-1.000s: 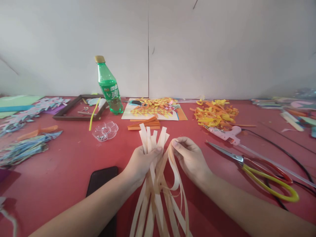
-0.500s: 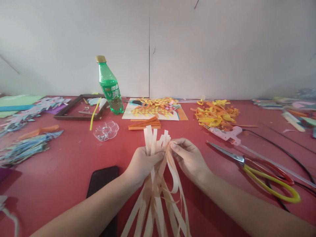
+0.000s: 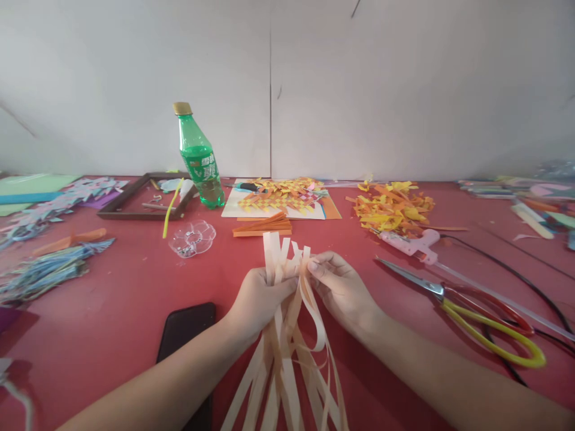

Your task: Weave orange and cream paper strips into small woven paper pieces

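Behind everything we see a smooth, pale wall (image 3: 135,72), and before it the matte red table (image 3: 135,311). Just above the tabletop, near its front edge, we hold a fan of long, flat cream strips (image 3: 287,365), thin and ribbon-like. Our left hand (image 3: 258,299) is closed round the bundle, thumb across it; our right hand (image 3: 344,290) pinches strips at its right side between thumb and fingertips. If our left thumb eased, the short upper ends could slide apart and the crossings slip out of order. The narrow loop (image 3: 320,335) under our right fingers could snag or crease if pulled sideways, and the trailing tails could tangle because they cross loosely.

The scissors (image 3: 435,290), steel-bladed with red and yellow handles, lie near our right forearm, which could knock them. The slender green plastic bottle (image 3: 204,170) looks tilted; a bump could tip it. The pink glue gun (image 3: 413,242) lies against the crinkly orange and yellow paper pile (image 3: 395,209); we cannot tell whether it is hot. Smallest is the clear, petal-shaped dish (image 3: 206,236), whose tiny pieces could scatter if nudged.
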Demonstrator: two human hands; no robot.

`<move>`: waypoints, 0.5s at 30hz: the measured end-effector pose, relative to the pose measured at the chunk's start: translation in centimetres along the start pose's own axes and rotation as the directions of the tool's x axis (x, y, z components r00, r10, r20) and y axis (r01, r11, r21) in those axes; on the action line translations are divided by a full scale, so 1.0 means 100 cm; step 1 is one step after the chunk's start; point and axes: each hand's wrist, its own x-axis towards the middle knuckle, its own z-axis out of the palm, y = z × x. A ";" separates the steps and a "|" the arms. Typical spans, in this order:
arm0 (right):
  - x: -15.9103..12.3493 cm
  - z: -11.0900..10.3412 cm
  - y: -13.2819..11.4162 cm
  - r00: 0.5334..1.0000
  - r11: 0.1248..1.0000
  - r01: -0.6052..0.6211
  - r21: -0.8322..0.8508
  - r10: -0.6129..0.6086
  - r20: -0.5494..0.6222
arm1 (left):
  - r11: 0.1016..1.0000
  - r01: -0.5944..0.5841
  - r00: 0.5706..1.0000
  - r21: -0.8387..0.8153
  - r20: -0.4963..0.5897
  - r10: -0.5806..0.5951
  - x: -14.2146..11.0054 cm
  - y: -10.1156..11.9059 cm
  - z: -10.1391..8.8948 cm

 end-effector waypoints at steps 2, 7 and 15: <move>0.000 0.000 0.000 1.000 1.000 -0.002 -0.003 0.002 -0.005 | 1.000 0.001 1.000 -0.001 0.002 -0.001 0.000 -0.001 0.000; -0.002 0.001 -0.003 0.999 1.000 0.011 -0.022 -0.012 -0.047 | 1.000 -0.010 1.000 0.008 0.025 0.010 0.002 -0.003 -0.001; -0.001 0.001 -0.005 0.994 0.994 0.067 -0.084 -0.074 -0.078 | 0.999 -0.005 1.000 0.047 0.025 0.004 0.001 -0.002 -0.001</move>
